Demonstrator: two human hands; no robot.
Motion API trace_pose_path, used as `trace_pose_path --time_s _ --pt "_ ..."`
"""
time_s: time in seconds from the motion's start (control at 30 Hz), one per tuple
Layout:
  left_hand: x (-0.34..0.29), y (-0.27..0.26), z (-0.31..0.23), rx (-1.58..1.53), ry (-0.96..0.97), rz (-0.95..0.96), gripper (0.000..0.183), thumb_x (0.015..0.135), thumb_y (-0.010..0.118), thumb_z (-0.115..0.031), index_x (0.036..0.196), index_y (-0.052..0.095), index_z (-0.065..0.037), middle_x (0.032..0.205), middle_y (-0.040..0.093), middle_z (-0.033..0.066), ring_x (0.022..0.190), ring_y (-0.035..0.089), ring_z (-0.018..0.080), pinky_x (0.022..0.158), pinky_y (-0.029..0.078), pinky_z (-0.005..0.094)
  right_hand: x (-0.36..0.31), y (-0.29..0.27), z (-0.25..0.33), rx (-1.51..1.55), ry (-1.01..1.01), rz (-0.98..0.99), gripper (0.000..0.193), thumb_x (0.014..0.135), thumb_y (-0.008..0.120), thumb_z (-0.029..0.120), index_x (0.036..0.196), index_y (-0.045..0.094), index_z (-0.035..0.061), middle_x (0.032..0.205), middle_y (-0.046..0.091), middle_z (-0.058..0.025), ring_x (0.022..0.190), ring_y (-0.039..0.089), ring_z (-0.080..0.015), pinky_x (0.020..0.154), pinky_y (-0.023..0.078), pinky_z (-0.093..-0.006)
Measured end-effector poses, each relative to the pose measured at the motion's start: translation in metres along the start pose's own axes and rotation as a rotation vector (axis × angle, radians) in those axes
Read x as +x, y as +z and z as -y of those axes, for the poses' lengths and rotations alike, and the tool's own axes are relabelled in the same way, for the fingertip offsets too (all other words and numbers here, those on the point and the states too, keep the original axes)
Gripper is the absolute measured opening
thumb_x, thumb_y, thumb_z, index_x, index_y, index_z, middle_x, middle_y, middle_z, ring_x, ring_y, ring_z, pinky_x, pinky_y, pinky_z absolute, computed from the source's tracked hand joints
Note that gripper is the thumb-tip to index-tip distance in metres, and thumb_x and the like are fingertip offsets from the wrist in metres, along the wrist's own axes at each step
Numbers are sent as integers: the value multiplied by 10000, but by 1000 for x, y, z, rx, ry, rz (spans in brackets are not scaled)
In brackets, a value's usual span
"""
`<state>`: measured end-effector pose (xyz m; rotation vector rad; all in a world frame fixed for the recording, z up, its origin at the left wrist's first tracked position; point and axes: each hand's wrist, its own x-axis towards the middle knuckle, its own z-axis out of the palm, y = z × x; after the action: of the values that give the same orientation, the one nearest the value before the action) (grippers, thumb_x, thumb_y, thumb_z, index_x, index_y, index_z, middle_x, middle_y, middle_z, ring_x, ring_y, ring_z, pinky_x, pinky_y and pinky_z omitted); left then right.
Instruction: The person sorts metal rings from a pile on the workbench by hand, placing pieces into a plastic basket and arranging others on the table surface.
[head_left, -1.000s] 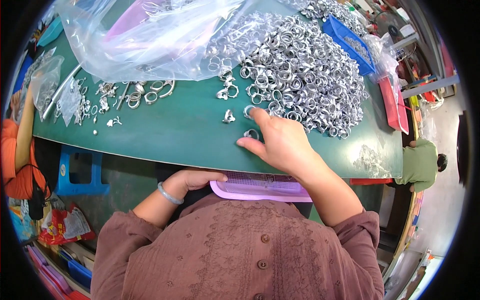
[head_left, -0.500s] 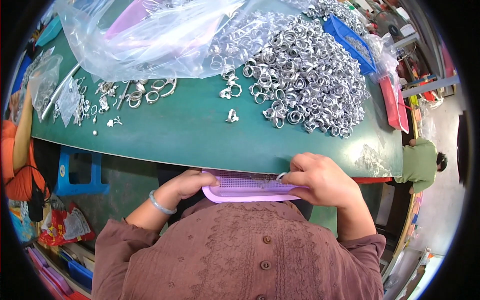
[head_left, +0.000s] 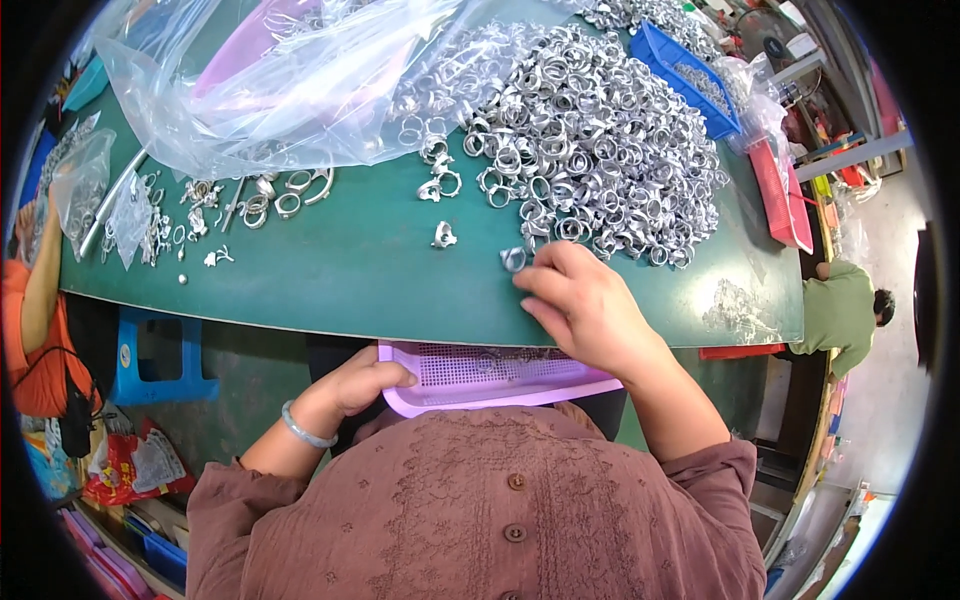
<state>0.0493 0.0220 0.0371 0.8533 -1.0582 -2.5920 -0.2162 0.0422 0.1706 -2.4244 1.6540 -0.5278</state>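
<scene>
Left hand [head_left: 355,386]: grip pinched the left end of the purple basket [head_left: 450,397] at the counter's [head_left: 350,290] near edge; small metal pieces [head_left: 505,358] lay inside. Right hand [head_left: 592,310]: fingers bent at a loose ring [head_left: 513,259] near the ring pile [head_left: 615,140], above the counter; could not tell whether grip pinched it.

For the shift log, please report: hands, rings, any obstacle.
Left hand gripping purple basket. Right hand by loose ring, grip unclear. Ring pile beyond; plastic bag over its left edge.
</scene>
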Motion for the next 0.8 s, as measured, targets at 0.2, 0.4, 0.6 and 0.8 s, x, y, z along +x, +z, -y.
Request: trace_pose_path --time_s 0.2,0.4,0.6,0.8 --pt "-7 9 -13 3 18 2 632 655 546 -115 1250 422 58 1174 542 168 1055 548 265 916 434 368 -5 3 -10 24 54 -156 282 735 623 14 1013 579 30 1002 544 -120 882 547 -303 754 462 -362" --pt "-7 7 -5 29 62 -20 649 667 560 -144 1264 405 55 1182 536 166 1062 541 260 914 429 366 -15 5 -17 78 -35 -127 171 720 622 11 889 616 28 946 573 -100 850 543 -286 756 459 -365" --pt "-4 3 -1 75 56 -31 664 683 569 -166 1281 385 56 1207 521 169 1075 532 261 923 419 365 -2 11 -21 -26 85 -284 112 737 664 90 825 609 46 803 553 -76 727 553 -265 657 445 -358" --pt "-3 0 -1 79 57 -27 658 696 579 -184 1276 391 63 1215 516 177 1081 525 271 935 407 375 4 15 -21 -150 77 -229 104 690 664 133 686 577 76 760 496 -52 752 523 -243 656 397 -356"
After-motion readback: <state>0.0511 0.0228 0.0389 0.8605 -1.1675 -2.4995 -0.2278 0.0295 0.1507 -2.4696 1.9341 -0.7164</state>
